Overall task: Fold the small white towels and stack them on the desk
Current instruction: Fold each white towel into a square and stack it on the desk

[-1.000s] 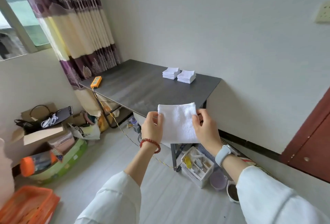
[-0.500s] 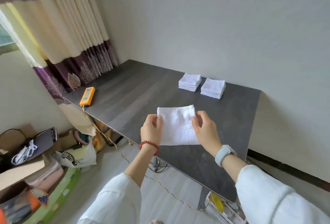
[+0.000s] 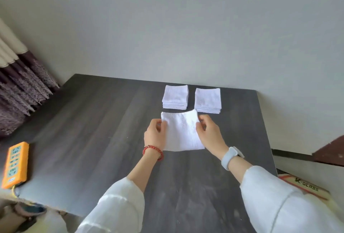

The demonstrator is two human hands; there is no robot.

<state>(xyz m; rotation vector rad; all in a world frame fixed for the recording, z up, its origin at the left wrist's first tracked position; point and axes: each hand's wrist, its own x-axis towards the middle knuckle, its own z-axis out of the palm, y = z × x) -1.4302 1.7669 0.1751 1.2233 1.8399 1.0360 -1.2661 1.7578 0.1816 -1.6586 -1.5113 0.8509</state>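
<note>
A small white towel [image 3: 183,132] is held spread out over the dark desk [image 3: 93,130], just in front of two stacks. My left hand [image 3: 155,136] pinches its left edge and my right hand [image 3: 209,134] pinches its right edge near the top corner. Whether the towel touches the desk I cannot tell. The left stack of folded white towels [image 3: 175,96] and the right stack of folded white towels [image 3: 208,100] sit side by side near the desk's far edge, by the wall.
An orange power strip [image 3: 15,165] lies at the desk's left edge with its cord hanging off. A patterned curtain [image 3: 22,91] hangs at the far left. A box [image 3: 305,186] sits low beside the desk's right edge. A dark door [image 3: 331,151] is at right.
The view has moved in over the desk and tipped down. Both hands have carried the towel forward, close to the two stacks, still holding its side edges.
</note>
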